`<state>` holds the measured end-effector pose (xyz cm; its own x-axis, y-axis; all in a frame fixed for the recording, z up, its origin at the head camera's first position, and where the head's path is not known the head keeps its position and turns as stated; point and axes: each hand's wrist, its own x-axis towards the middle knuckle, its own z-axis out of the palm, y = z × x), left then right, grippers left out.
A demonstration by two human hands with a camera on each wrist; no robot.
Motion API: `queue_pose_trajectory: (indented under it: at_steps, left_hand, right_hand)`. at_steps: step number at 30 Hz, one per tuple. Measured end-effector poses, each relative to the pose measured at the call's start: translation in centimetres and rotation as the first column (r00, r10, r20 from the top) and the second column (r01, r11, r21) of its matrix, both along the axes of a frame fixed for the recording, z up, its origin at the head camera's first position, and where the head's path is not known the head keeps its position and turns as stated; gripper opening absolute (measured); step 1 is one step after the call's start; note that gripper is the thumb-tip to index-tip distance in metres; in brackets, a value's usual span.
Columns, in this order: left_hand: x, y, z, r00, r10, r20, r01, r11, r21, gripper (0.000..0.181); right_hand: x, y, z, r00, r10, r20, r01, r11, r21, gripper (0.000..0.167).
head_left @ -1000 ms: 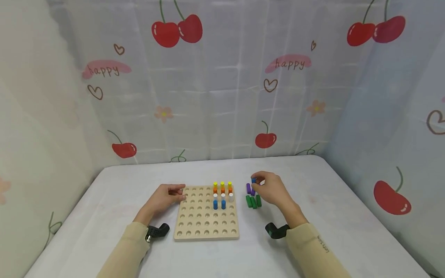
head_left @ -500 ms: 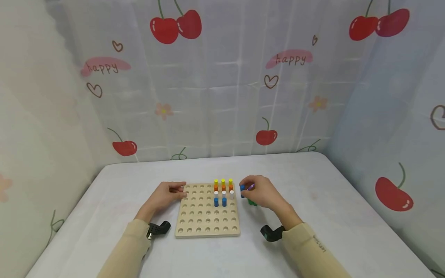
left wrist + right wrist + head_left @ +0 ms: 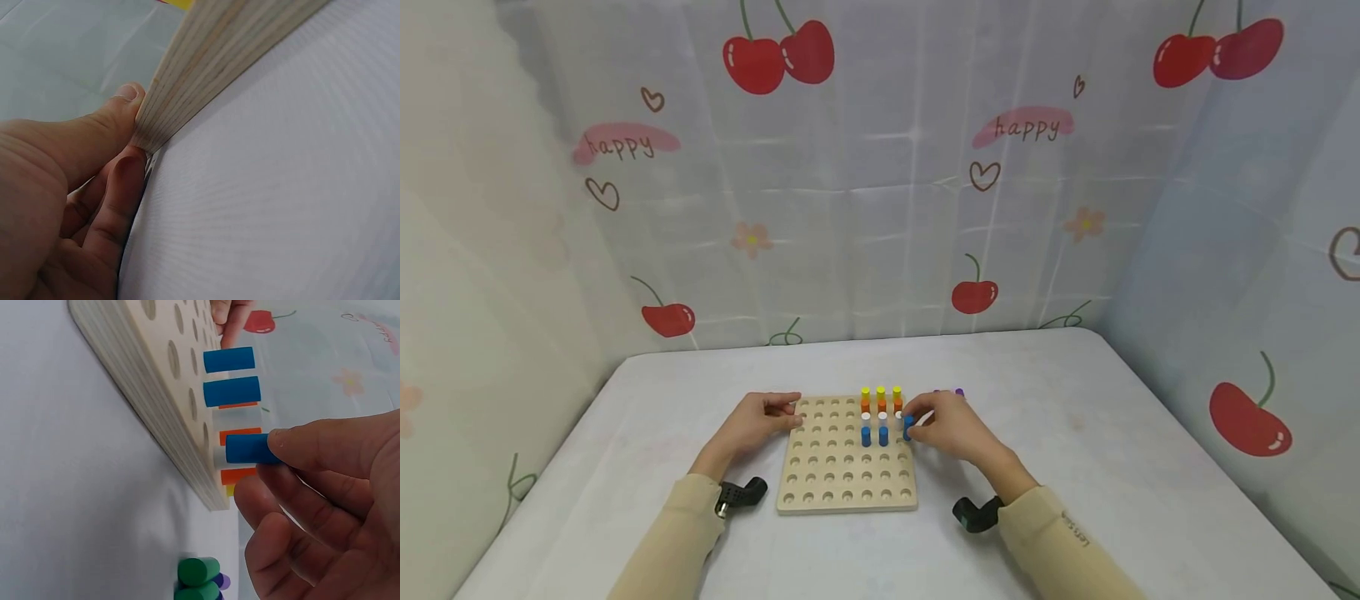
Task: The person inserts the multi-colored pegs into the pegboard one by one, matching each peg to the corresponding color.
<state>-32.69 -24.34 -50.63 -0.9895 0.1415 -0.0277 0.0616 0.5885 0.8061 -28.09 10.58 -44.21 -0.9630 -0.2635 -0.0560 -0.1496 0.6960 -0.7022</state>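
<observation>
A square wooden pegboard point(image 3: 820, 460) lies on the table. Blue, white, orange and yellow pegs stand in its far right part, the front ones being two blue pegs point(image 3: 232, 391). At the board's far left corner my left hand point(image 3: 765, 421) grips the edge, its thumb point(image 3: 115, 119) and a finger against the layered wood. Between thumb and fingertips, my right hand point(image 3: 951, 427) pinches another blue peg point(image 3: 250, 449). That peg is over the board's right edge, beside the white row; its lower end appears clear of the surface in the right wrist view.
Loose green pegs point(image 3: 199, 570) lie on the table right of the board, mostly hidden behind my right hand in the head view. Purple pegs point(image 3: 959, 392) show just beyond that hand. A patterned curtain point(image 3: 880, 250) hangs behind the table.
My right hand has carried the blue peg leftward from the loose pegs to the board's right edge. My left hand stays at the board's corner.
</observation>
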Motion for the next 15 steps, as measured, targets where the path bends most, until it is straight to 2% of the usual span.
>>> queue_pose_trajectory:
  at_steps: [6,15]
  left_hand:
    - [-0.08,0.05,0.07,1.0,0.001,-0.006,-0.001,1.0,0.001,0.052]
    - [-0.02,0.12,0.13,1.0,0.005,-0.002,-0.005,1.0,0.014,0.051]
  right_hand:
    - [0.1,-0.44,-0.47,1.0,0.021,-0.013,-0.021,1.0,0.012,0.018]
    - [0.27,-0.9,-0.9,1.0,0.015,0.027,-0.015,1.0,0.001,0.02]
